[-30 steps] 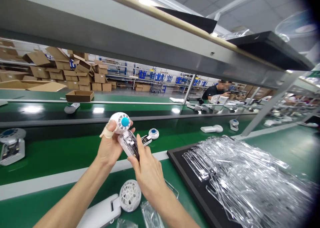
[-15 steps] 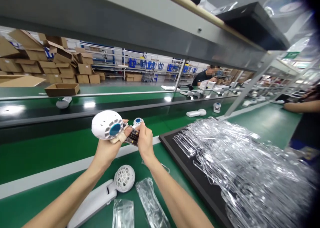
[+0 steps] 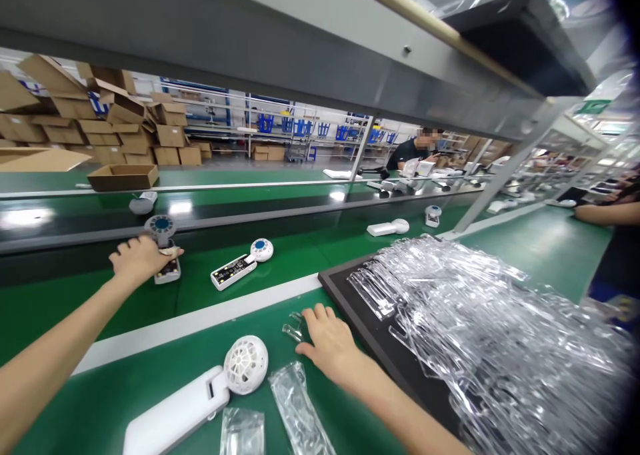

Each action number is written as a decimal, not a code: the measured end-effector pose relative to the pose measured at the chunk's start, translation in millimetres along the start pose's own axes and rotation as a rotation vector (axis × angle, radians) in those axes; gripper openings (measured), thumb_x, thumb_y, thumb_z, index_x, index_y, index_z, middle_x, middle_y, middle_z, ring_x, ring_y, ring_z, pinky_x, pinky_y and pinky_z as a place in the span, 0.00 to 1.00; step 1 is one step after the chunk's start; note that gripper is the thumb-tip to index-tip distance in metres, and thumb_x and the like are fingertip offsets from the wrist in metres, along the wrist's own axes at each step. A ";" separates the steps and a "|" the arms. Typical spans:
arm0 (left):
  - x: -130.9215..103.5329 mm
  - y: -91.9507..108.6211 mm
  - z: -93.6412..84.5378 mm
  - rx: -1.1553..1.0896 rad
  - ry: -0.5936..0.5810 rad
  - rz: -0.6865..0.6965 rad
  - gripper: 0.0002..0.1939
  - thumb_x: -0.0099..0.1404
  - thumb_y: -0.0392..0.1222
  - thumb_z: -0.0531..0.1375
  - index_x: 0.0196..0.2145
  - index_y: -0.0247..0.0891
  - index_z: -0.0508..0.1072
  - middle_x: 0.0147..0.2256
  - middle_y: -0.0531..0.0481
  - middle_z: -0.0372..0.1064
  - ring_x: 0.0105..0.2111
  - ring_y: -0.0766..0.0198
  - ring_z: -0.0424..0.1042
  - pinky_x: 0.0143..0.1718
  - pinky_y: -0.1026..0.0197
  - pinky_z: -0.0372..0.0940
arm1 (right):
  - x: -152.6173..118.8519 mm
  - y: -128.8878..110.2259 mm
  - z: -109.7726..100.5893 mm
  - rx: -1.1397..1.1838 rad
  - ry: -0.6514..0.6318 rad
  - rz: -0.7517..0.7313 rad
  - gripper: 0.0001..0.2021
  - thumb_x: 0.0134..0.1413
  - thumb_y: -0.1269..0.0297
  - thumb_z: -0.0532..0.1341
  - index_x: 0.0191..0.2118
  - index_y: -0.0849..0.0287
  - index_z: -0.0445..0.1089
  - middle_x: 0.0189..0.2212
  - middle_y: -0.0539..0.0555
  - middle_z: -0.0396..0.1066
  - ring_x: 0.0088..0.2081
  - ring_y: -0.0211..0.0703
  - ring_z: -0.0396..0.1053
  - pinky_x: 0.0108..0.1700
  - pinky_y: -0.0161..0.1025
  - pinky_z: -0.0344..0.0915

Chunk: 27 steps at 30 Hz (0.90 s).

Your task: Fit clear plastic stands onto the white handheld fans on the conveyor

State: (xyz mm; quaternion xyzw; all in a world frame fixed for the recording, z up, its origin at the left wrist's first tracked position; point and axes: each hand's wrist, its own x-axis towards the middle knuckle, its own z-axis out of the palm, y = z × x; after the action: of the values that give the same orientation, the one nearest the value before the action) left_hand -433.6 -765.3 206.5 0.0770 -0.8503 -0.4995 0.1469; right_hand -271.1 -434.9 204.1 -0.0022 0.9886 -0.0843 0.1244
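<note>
At the left, my left hand [image 3: 137, 262] is closed around the neck of a white handheld fan [image 3: 161, 226], which rests on the green belt with its blue-centred head up. A tan wrap covers part of the thumb. A second open-backed fan [image 3: 233, 272] lies beside it, dark circuit board showing. My right hand [image 3: 330, 338] is low over the near green surface, fingers apart, its tips beside a clear plastic piece [image 3: 293, 333]. Closer to me lie a closed white fan [image 3: 175, 412] and two clear plastic packets [image 3: 300, 408], [image 3: 243, 432].
A black tray [image 3: 345, 292] heaped with clear plastic pieces [image 3: 465, 328] fills the right side. More fans [image 3: 387, 228] lie along the belt [image 3: 300, 265]. A metal beam [image 3: 250, 62] crosses overhead. A person [image 3: 413, 152] sits across the line; another person's arm [image 3: 607, 215] shows far right.
Both hands have parted. My left hand has carried a fan left and down to the belt. My right hand has let go and come down toward the clear piece.
</note>
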 end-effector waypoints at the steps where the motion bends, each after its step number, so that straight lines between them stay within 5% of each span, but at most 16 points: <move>1: 0.0 2.4 7.8 0.120 0.051 0.051 0.34 0.43 0.57 0.68 0.42 0.31 0.70 0.43 0.38 0.71 0.54 0.29 0.59 0.36 0.53 0.65 | -2.2 2.7 7.6 -0.008 0.013 0.002 0.21 0.51 0.65 0.64 0.52 0.65 0.67 0.48 0.64 0.66 0.52 0.59 0.63 0.49 0.49 0.61; 3: -3.0 15.7 34.9 0.308 -0.012 0.112 0.39 0.49 0.60 0.63 0.52 0.31 0.65 0.53 0.33 0.65 0.59 0.31 0.54 0.46 0.48 0.62 | -3.3 5.9 17.8 0.052 0.048 -0.014 0.20 0.53 0.66 0.61 0.52 0.64 0.67 0.48 0.63 0.66 0.51 0.57 0.63 0.50 0.48 0.61; 6: -4.7 40.1 87.9 0.228 -0.425 0.020 0.37 0.52 0.56 0.62 0.55 0.32 0.64 0.57 0.32 0.61 0.56 0.42 0.62 0.49 0.53 0.62 | -0.9 9.5 18.2 0.254 0.087 -0.037 0.21 0.55 0.64 0.59 0.54 0.64 0.65 0.47 0.61 0.66 0.50 0.52 0.64 0.51 0.45 0.61; 11: -2.4 54.6 140.2 0.136 -0.728 -0.102 0.20 0.36 0.44 0.70 0.29 0.33 0.75 0.30 0.40 0.76 0.29 0.50 0.74 0.27 0.59 0.66 | 4.4 11.2 5.2 0.553 0.188 -0.044 0.27 0.56 0.58 0.54 0.60 0.63 0.58 0.43 0.58 0.64 0.45 0.48 0.66 0.50 0.44 0.62; 16: -11.6 62.9 131.4 0.009 -0.630 -0.055 0.17 0.32 0.35 0.70 0.23 0.34 0.70 0.18 0.49 0.68 0.21 0.59 0.69 0.20 0.64 0.60 | 15.7 -10.9 -0.5 0.620 0.240 -0.103 0.30 0.59 0.56 0.52 0.64 0.65 0.55 0.45 0.61 0.63 0.50 0.51 0.63 0.54 0.47 0.60; 22: -42.9 104.8 96.9 -0.442 -0.431 -0.011 0.34 0.45 0.48 0.70 0.47 0.37 0.64 0.35 0.47 0.71 0.30 0.62 0.72 0.30 0.63 0.67 | 37.0 -64.9 -14.8 0.448 0.475 -0.146 0.29 0.62 0.62 0.51 0.65 0.73 0.51 0.46 0.66 0.62 0.50 0.56 0.60 0.53 0.50 0.61; 27: -83.6 127.7 89.8 -0.722 -0.376 -0.066 0.33 0.48 0.50 0.69 0.49 0.38 0.63 0.40 0.47 0.68 0.33 0.65 0.70 0.31 0.66 0.66 | 48.1 -91.4 -15.1 0.380 0.690 -0.089 0.27 0.61 0.64 0.52 0.62 0.73 0.54 0.44 0.68 0.63 0.47 0.58 0.62 0.47 0.53 0.65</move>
State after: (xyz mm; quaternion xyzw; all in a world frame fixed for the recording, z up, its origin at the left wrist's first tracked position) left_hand -382.0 -605.3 262.4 -0.0449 -0.6294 -0.7757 -0.0098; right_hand -323.0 -523.7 221.9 0.0066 0.9382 -0.2668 -0.2205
